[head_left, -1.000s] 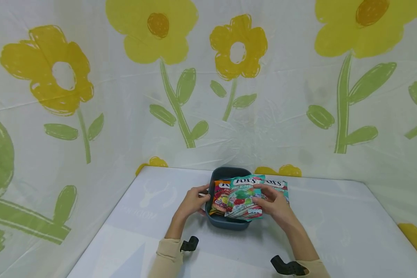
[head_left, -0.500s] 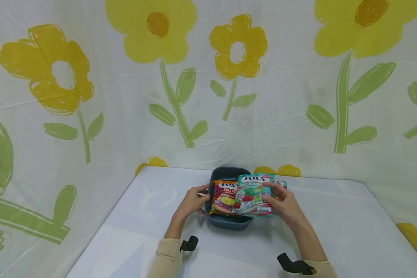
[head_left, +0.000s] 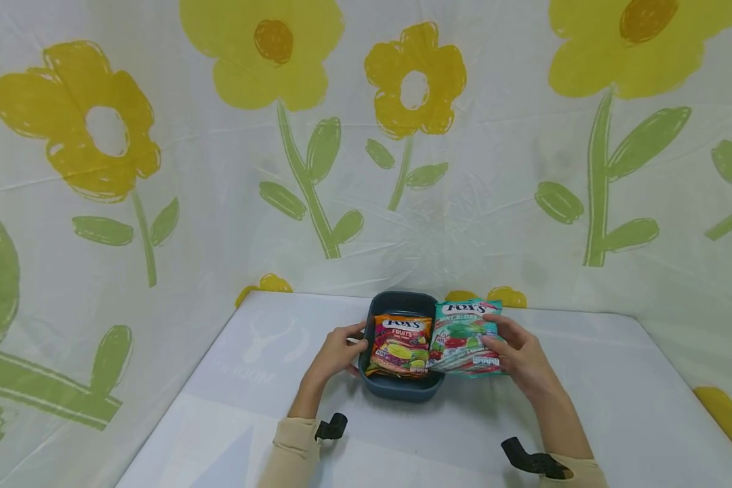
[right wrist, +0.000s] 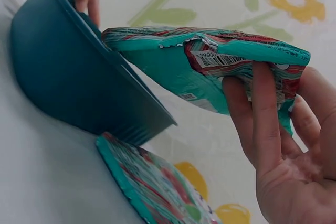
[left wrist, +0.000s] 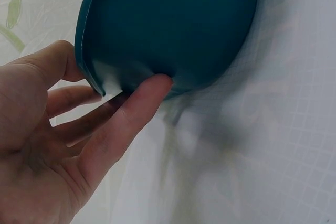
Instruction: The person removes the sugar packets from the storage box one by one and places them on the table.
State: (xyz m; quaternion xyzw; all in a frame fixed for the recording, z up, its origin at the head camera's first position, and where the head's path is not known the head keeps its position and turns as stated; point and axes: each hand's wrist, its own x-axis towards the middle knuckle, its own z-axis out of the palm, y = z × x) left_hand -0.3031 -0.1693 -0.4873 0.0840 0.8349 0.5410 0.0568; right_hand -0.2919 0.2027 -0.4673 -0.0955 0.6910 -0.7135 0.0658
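A dark blue-green plastic tub (head_left: 402, 391) stands on the table. My left hand (head_left: 335, 352) grips its left side, with fingers against the outer wall in the left wrist view. An orange Fox's Fruits candy bag (head_left: 399, 346) lies inside, face up. My right hand (head_left: 524, 356) holds a teal Fox's Mint candy bag (head_left: 460, 339) by its right side. That bag's left edge overlaps the tub's right rim. A second teal candy bag (right wrist: 157, 182) lies beside the tub in the right wrist view; the held bag hides it in the head view.
The white table (head_left: 341, 454) ends at a back edge just behind the tub. A white curtain with yellow flowers (head_left: 482, 224) hangs behind and to the sides. Black camera mounts (head_left: 332, 427) sit on both wrists.
My right hand has moved right with the teal mint candy bag, from over the tub to its right rim, uncovering the orange bag. The left hand stays on the tub.
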